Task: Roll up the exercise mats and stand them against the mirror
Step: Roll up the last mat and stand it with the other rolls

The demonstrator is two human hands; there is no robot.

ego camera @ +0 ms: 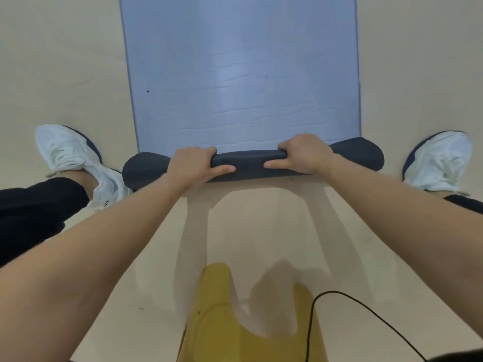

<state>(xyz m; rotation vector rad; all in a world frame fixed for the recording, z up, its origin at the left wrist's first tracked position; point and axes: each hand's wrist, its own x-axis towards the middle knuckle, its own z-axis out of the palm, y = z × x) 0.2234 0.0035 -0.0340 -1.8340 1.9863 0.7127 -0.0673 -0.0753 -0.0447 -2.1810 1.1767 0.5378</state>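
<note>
Head view: I see the exercise mat (240, 74) flat on the floor (65, 61) — its near end curled into a dark roll, the left hand (194, 164) and right hand (303, 152) both gripping it.

The floor (65, 74) is smooth and beige. Soft shadows (194, 231) lie at 6 o'clock, a black cable (333, 291) at 5.

The flat foam exercise mat (240, 74) beyond the left hand (194, 165) and right hand (304, 155) is pale blue-grey with faint crease lines; its rolled edge (360, 155) under them is charcoal; the smooth floor (65, 61) around them is beige.
</note>
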